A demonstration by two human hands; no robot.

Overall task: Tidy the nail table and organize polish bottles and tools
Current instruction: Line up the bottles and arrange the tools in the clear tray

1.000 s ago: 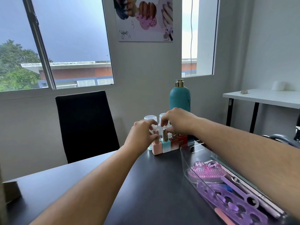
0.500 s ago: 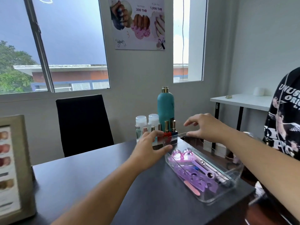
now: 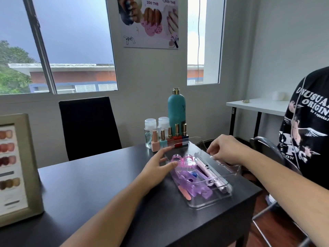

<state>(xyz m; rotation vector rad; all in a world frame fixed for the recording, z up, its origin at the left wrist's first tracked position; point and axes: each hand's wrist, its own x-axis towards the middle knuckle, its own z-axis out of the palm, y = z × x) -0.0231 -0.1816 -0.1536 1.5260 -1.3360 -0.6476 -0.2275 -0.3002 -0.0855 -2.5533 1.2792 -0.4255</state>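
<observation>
On the right half of the dark counter (image 3: pixel 99 186), a clear acrylic tray (image 3: pixel 210 202) is lying lengthwise, near end towards the camera. The left hand (image 3: pixel 156 168) is reaching in wide, fingers spread and fairly straight, thumb and fingertips touching the tray's left wall near its far end. The right hand (image 3: pixel 226 150) is curling its fingers over the tray's right rim and gripping it; the transparent wall is making the exact contact hard to read.

Inside the tray, a pink bristle brush (image 3: pixel 185 162), purple foam toe separators (image 3: pixel 192 186), an orange-pink nail file (image 3: pixel 184 193) and a pale pink pen-shaped tool (image 3: pixel 211 175) are overlapping, each partly hiding the others.

Just beyond the tray's far end, a row of small gold-capped polish bottles (image 3: pixel 169 139) is standing upright, its right end blurred behind the acrylic. Behind it, two clear white-capped bottles (image 3: pixel 150 132) and a tall teal bottle (image 3: pixel 176 111) are standing.

At the left, a framed nail colour chart (image 3: pixel 21 168) is being cut off by the picture edge.
</observation>
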